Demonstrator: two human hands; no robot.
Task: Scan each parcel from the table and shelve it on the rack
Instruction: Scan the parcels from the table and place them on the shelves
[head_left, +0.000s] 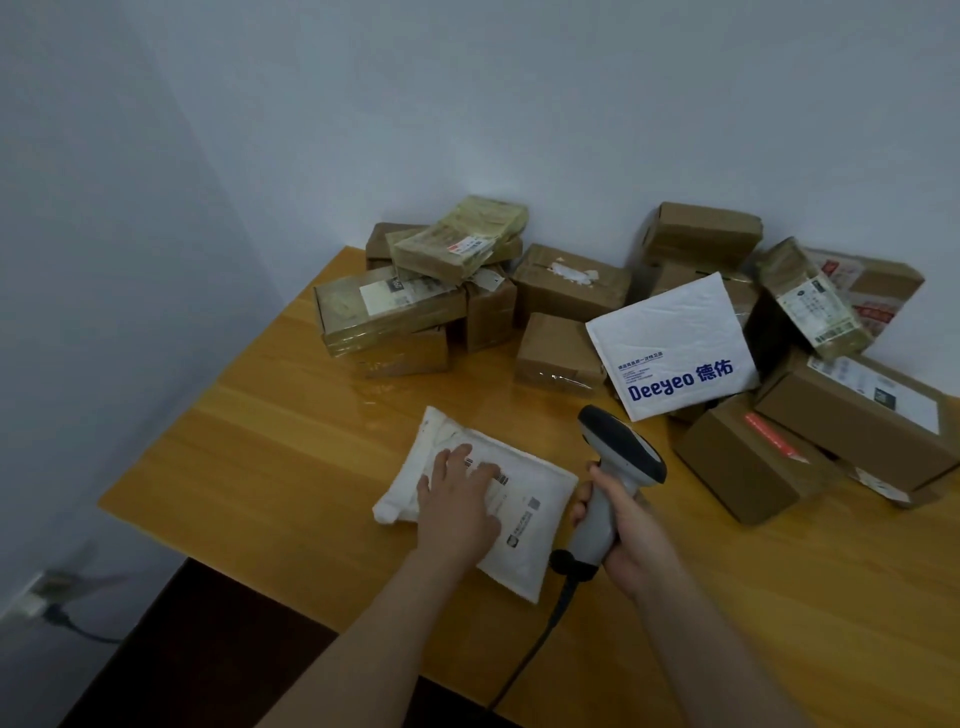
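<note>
My left hand (457, 499) lies flat, fingers straight, pressing the white padded parcel (524, 509) on the near part of the wooden table (260, 441). My right hand (626, 530) grips the grey barcode scanner (615, 467) just right of it. Brown boxes (571, 291) pile along the far wall.

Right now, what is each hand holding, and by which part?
The right hand grips the barcode scanner by its grey handle. The left hand holds nothing: it rests flat on the white padded mailer.
</note>
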